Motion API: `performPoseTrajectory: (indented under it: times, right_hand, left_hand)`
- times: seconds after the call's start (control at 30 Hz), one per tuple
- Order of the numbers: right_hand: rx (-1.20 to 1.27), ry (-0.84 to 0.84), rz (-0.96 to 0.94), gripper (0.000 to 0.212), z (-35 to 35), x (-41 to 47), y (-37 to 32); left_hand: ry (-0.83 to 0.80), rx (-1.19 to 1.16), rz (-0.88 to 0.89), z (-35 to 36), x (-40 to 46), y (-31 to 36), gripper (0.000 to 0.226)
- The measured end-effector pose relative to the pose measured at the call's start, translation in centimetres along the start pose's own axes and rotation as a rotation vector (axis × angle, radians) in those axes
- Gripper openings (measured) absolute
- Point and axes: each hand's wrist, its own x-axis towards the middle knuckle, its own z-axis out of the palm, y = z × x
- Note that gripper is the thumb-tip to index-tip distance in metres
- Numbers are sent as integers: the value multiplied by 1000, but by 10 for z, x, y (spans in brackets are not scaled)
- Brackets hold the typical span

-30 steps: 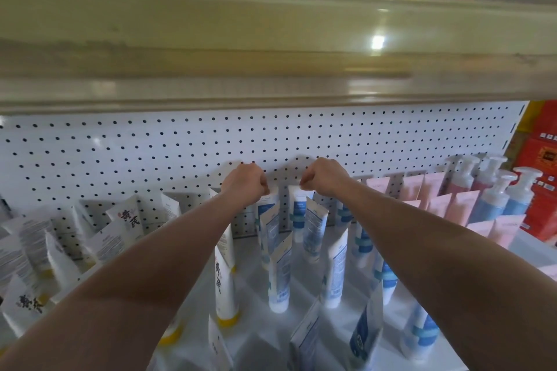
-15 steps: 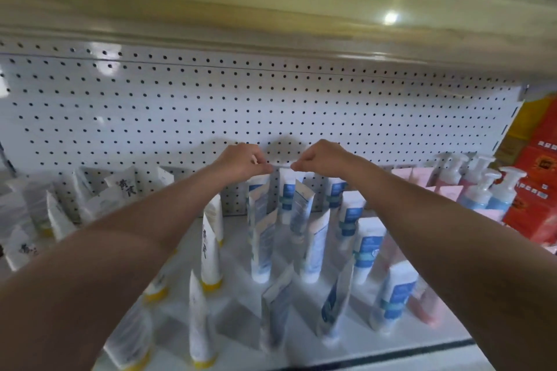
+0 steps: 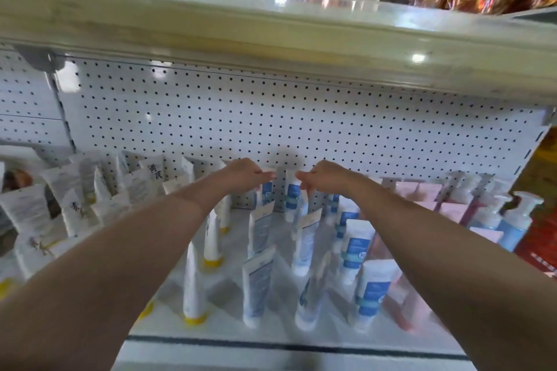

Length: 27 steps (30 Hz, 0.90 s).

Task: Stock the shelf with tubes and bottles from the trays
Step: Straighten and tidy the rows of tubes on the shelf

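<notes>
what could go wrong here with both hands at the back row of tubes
1. Both forearms reach over the standing front tubes; lowering either arm could topple them domino-style.
2. The left hand and right hand each pinch a back tube by its top; a tug could tip it onto its neighbours.
3. The pump bottles stand close to the right elbow and could get bumped.

Left hand (image 3: 245, 175): arm stretched forward, fingers curled, pinching.
Right hand (image 3: 324, 178): arm stretched forward, fingers curled, just beside the left.
</notes>
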Motion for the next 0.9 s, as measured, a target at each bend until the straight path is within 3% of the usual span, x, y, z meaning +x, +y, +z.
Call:
performPoseTrajectory:
  times: [0.13,0.23,0.3,0.4,0.53,0.7,0.9]
  right_hand:
    - [27,34,23,40,5,-1,3]
    - [-71,9,59,23,6,2,2]
    - [-161,-11,26,22,6,2,2]
    - [-178,45,-20,27,8,2,6]
    - [-212,159,-17,15,11,5,11]
    - [-194,237,-22,3,17,3,10]
    - [-210,204,3,11,19,3,6]
  left_hand:
    - [13,-96,-50,1,-3,-3,54]
    - [4,-96,-24,1,0,-7,31]
    - [17,-23,21,1,0,-8,19]
    - [77,28,62,2,0,-12,18]
    - [126,5,42,3,3,-17,8]
    - [143,-12,42,10,8,-19,16]
    - [136,3,62,12,7,-19,16]
